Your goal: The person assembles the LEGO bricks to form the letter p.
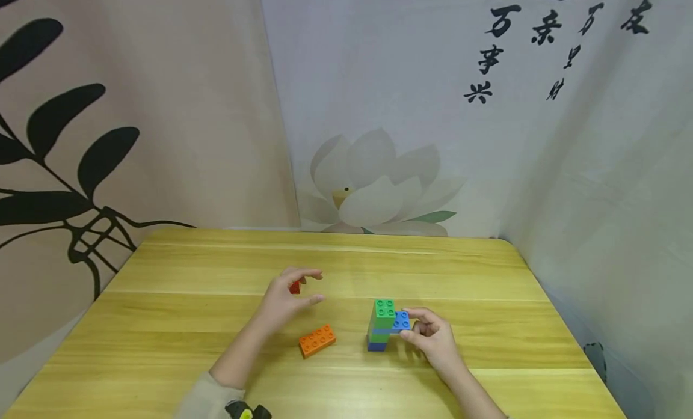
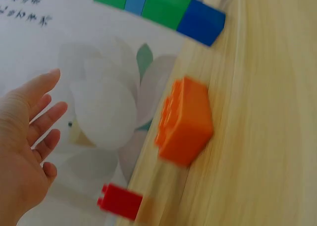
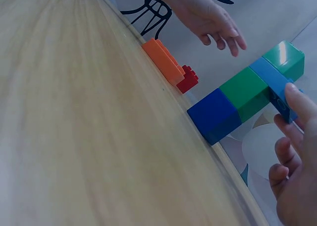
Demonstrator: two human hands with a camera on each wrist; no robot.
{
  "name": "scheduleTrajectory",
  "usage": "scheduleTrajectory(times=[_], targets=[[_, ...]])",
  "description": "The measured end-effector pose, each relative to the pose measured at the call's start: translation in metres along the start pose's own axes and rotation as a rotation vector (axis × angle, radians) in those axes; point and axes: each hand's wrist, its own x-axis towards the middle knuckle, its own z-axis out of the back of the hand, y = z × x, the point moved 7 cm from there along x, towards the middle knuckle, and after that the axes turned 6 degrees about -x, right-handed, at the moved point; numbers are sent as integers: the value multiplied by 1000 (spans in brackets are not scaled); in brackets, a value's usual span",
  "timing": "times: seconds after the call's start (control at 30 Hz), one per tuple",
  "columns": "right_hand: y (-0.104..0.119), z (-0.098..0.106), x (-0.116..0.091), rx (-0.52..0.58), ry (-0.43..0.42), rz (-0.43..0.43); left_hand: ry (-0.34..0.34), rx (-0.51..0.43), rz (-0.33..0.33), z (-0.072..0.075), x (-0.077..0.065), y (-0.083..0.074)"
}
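Observation:
A stack of toy building bricks stands upright on the table: a dark blue brick at the bottom, a green brick above it, a lighter blue brick jutting out to the right, and another green brick on top. My right hand pinches the jutting end of the lighter blue brick between thumb and fingers. My left hand hovers left of the stack, thumb and fingers apart, holding nothing. Behind it, partly hidden in the head view, is a red brick. An orange brick lies between left forearm and stack.
The wooden table runs back to a wall hanging with a printed lotus and dark characters. A printed plant covers the cloth on the left. A dark wristband item sits at the left sleeve.

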Motion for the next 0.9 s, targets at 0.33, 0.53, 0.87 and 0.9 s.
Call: scheduleTrajectory(times=[0.33,0.53,0.87,0.9], targets=[[3,0,-1,11,24,30,-23,77,89,33,5,27],[3,-1,0,4,25,49,8,118,114,43,10,46],[1,0,0,2,4,23,70,152,125,46,17,75],[1,0,0,2,2,19,75,158,127,46,18,77]])
